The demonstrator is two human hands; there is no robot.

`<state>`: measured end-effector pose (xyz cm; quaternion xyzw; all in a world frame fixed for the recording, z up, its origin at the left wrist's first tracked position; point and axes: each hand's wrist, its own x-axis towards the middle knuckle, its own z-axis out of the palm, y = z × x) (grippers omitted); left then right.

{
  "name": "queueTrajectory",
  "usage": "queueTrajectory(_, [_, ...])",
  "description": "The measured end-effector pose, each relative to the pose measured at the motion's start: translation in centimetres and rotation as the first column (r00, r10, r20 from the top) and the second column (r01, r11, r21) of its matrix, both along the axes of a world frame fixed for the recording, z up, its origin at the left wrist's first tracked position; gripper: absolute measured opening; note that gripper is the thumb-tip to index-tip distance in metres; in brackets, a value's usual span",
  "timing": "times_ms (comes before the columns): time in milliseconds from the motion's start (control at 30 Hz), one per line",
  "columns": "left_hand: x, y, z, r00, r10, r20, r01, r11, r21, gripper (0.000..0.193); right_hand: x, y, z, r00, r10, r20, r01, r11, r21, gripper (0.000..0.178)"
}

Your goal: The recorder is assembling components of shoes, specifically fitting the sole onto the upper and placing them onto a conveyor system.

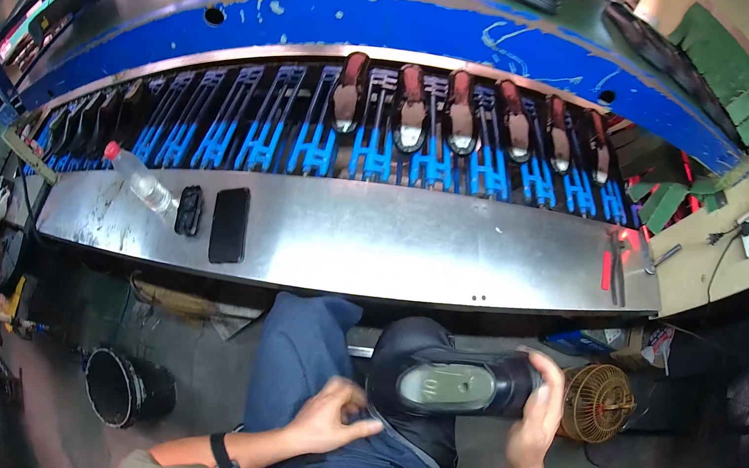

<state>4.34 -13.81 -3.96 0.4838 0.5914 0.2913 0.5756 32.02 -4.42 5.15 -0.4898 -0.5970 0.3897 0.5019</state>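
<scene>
My right hand [538, 413] is wrapped round one end of a black shoe [516, 384], which lies across my right thigh with its underside up. A grey-green plate [446, 387] shows on that underside. My left hand [332, 419] is at my lap, beside the near left end of the shoe. Its fingers are curled and the thumb points right, over the edge of a dark blue cloth [354, 461]. Whatever its fingers may hold is hidden.
Ahead is a metal bench [344, 239] bearing a phone [230, 225], a small black case [189, 209], a plastic bottle [141, 181] and hand tools [616, 267]. Behind it, several shoes [461, 114] stand on a blue rack [314, 148]. A bucket [117, 387] and round wire cage [598, 402] flank me.
</scene>
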Motion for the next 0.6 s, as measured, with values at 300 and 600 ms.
queueTrajectory(300, [1.7, 9.8, -1.7, 0.994, 0.090, -0.058, -0.060, 0.919, 0.390, 0.101, -7.0, 13.6, -8.1, 0.972, 0.103, 0.212, -0.057, 0.976, -0.212, 0.051])
queueTrajectory(600, [-21.8, 34.6, 0.8, 0.685, 0.692, 0.230, -0.728, 0.662, 0.178, 0.071, -29.6, 42.4, -16.0, 0.808, 0.459, 0.368, -0.387, 0.886, -0.255, 0.078])
